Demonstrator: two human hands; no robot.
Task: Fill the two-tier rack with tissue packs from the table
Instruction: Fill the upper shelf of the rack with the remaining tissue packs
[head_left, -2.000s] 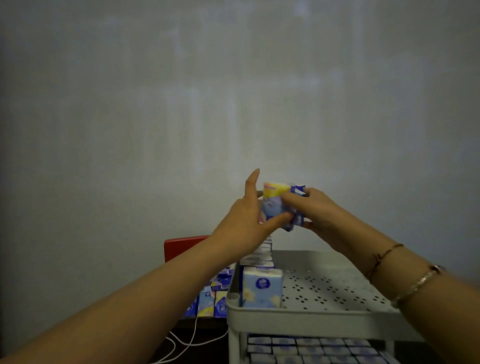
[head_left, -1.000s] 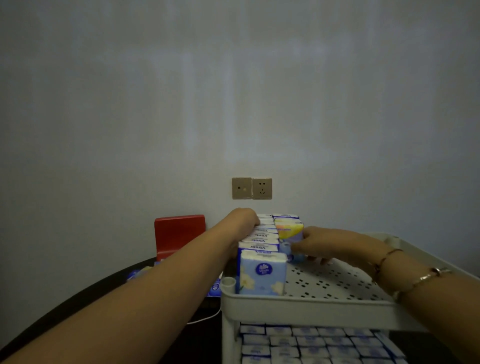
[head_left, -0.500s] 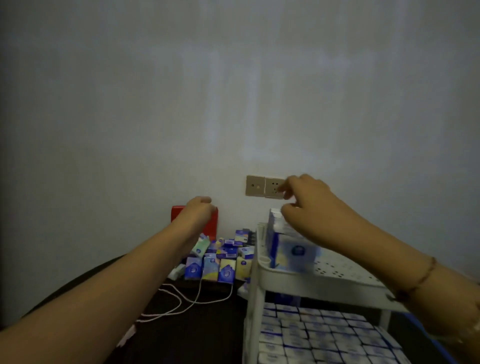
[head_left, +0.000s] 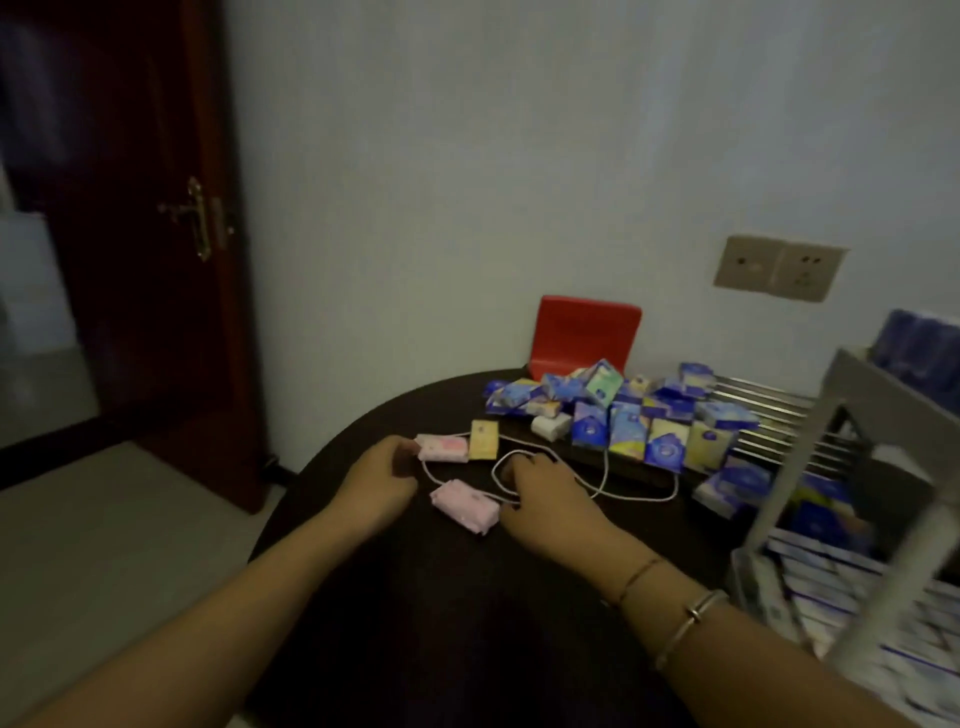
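On the dark round table (head_left: 467, 597) lie two pink tissue packs. My left hand (head_left: 382, 480) has its fingertips at the left end of the farther pink pack (head_left: 444, 448). My right hand (head_left: 550, 499) rests low on the table, thumb beside the nearer pink pack (head_left: 465, 508); neither hand plainly grips a pack. A small yellow pack (head_left: 484, 440) stands by the farther pink one. Behind them is a pile of blue and yellow tissue packs (head_left: 623, 415). The grey two-tier rack (head_left: 857, 379) stands at the right, blurred, with packs on its lower tier (head_left: 831, 577) and several on the top tier.
A white cable (head_left: 602, 486) loops over the table under my right hand. A red box (head_left: 584, 332) leans on the wall behind the pile, and a metal grille (head_left: 769, 410) lies beside it. A dark wooden door (head_left: 130, 208) is at left, a wall socket (head_left: 779, 267) above the rack.
Both hands have left the rack's top tier and come down to the table at the left, by the pink packs. My view has swung left and down.
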